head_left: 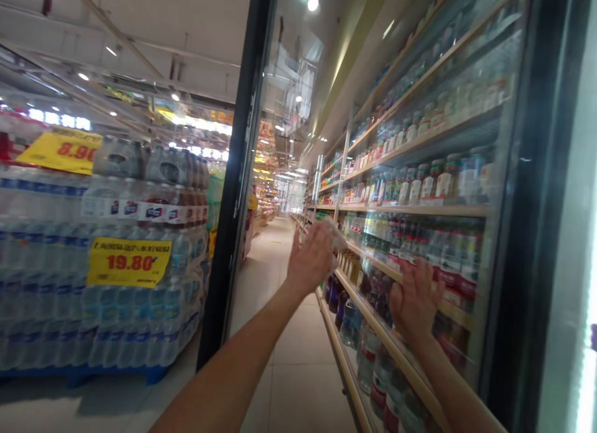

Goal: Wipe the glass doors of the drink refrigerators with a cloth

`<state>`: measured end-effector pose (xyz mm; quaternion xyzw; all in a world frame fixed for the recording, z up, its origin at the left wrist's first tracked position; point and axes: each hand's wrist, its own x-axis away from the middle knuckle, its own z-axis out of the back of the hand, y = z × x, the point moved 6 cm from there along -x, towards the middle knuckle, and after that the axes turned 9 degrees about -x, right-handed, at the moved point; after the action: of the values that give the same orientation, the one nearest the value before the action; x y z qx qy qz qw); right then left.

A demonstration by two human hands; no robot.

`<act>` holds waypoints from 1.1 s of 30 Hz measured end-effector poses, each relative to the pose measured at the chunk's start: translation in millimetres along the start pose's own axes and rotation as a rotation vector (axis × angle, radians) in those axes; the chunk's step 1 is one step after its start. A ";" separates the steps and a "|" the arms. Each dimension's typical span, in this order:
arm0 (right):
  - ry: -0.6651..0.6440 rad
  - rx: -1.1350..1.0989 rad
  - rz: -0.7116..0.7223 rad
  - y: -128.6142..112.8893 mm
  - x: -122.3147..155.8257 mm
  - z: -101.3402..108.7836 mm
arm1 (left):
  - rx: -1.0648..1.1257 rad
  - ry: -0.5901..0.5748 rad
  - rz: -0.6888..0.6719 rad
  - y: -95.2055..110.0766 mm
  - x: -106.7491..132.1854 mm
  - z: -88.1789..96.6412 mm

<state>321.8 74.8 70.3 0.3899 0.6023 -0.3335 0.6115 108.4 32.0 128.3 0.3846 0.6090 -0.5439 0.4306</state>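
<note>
My left hand [310, 259] reaches up and forward against the glass door [298, 128]. A crumpled, pale cloth [332, 232] shows past its fingers, pressed between the hand and the pane. Motion blurs the cloth's edges. Lower and to the right, my right hand [416, 299] is raised at the glass with its fingers spread and nothing in it. Whether its palm touches the pane I cannot tell. The door's black frame [236, 172] slants along the left side of the glass.
Bottles line several shelf levels [420, 209] seen in or through the glass at right. At left, wrapped packs of bottled water [135, 315] stand stacked on a blue pallet [77, 376], with yellow price signs [128, 262]. A tiled floor [298, 352] runs down the aisle.
</note>
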 end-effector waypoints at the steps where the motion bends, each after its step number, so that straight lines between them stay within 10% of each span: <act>1: -0.001 -0.012 0.020 -3.2 -5.0 0.3 | -0.018 -0.016 0.098 -17.7 -4.8 -0.2; 4: -0.009 -0.056 0.046 -13.2 -27.3 -3.4 | -0.054 -0.034 0.262 -36.6 -17.2 -0.4; 10: -0.008 -0.029 0.071 -24.5 -55.5 -17.8 | 0.021 0.018 -0.229 42.0 -17.6 -1.2; 18: -0.035 -0.019 0.054 -25.2 -50.7 -18.9 | -0.102 -0.028 0.448 -92.2 -4.8 4.8; 26: -0.015 0.007 0.103 -23.6 -50.1 -19.2 | 0.005 0.020 -0.197 18.6 -23.3 -3.1; 33: -0.042 -0.018 0.053 -25.8 -51.5 -18.2 | -0.078 -0.027 0.415 -79.4 -40.5 -1.0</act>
<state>287.8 75.4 120.3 0.3932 0.5817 -0.3199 0.6361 47.3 24.1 192.9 0.4774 0.5316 -0.4248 0.5559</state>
